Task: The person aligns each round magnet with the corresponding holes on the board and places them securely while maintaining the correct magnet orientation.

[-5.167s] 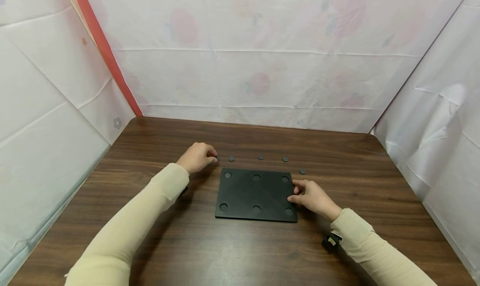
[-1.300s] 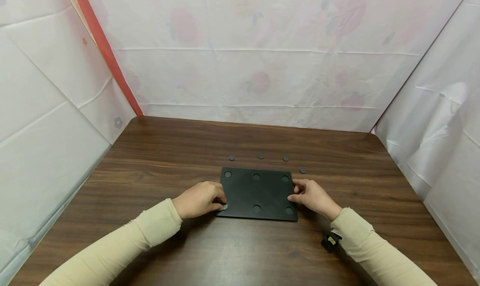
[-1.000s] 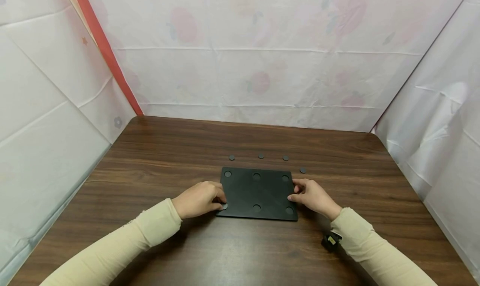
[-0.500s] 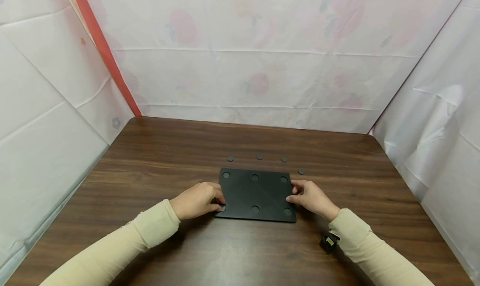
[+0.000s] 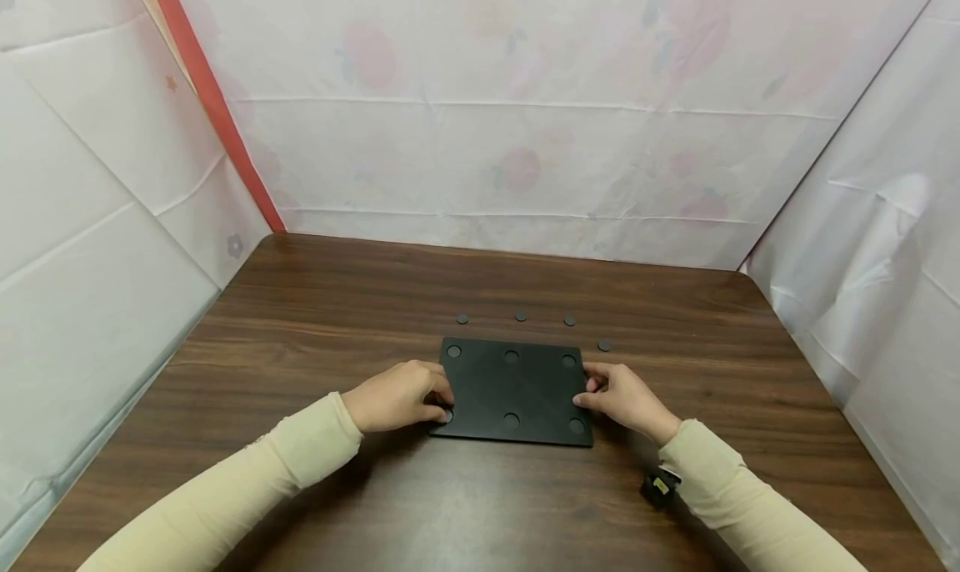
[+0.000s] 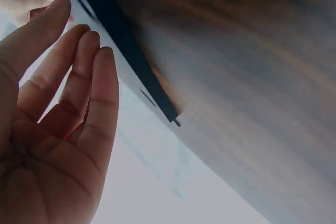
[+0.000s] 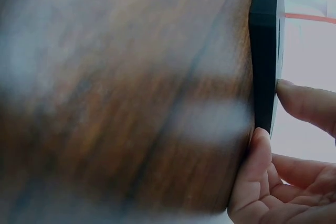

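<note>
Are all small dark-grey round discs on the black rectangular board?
No, four discs lie on the brown wood-grain table beyond the board.

I see the person's left arm [image 5: 225,497] and right arm [image 5: 757,505], both in cream sleeves, angled inward and pointing toward the far edge of the table [image 5: 337,263]. The left hand [image 5: 400,395] shows its back, fingers gently bent, thumb on the side away from that edge. The right hand [image 5: 626,398] pinches between thumb and fingertips.
</note>
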`<state>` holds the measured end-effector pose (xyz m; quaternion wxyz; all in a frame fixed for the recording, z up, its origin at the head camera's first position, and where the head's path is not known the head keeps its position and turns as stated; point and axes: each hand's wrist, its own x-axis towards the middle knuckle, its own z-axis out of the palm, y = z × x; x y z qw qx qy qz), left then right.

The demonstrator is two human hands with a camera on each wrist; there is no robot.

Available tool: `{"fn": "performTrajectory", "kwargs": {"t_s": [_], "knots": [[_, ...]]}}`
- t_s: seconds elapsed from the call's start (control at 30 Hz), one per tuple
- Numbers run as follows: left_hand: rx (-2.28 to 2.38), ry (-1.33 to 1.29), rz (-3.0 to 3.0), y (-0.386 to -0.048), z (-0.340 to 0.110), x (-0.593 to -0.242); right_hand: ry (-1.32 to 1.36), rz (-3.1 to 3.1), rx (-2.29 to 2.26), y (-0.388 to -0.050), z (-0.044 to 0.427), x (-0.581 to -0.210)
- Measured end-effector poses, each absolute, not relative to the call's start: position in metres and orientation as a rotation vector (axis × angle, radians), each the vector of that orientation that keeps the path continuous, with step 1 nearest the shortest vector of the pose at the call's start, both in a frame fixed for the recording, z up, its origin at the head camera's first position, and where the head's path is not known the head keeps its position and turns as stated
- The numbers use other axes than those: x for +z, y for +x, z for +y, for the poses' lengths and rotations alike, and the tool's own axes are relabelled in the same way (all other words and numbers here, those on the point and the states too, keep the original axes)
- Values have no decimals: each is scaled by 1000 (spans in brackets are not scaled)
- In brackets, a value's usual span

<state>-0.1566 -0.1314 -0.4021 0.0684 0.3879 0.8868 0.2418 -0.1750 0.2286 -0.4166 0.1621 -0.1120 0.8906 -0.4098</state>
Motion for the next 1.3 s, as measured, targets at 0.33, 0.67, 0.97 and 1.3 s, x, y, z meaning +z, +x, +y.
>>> {"fn": "performTrajectory", "kwargs": {"t_s": [0.33, 0.67, 0.97, 1.3], "knots": [[831, 1066, 2692, -174, -132, -386, -326, 2541, -1171, -175, 229, -418], [928, 962, 2773, -200, -132, -372, -317, 2533, -1176, -174, 229, -420], [972, 872, 2812, -228, -130, -374, -317, 2525, -1187, -175, 229, -419], [945, 694, 2785, -258, -122, -386, -329, 2535, -1187, -176, 228, -417]]}}
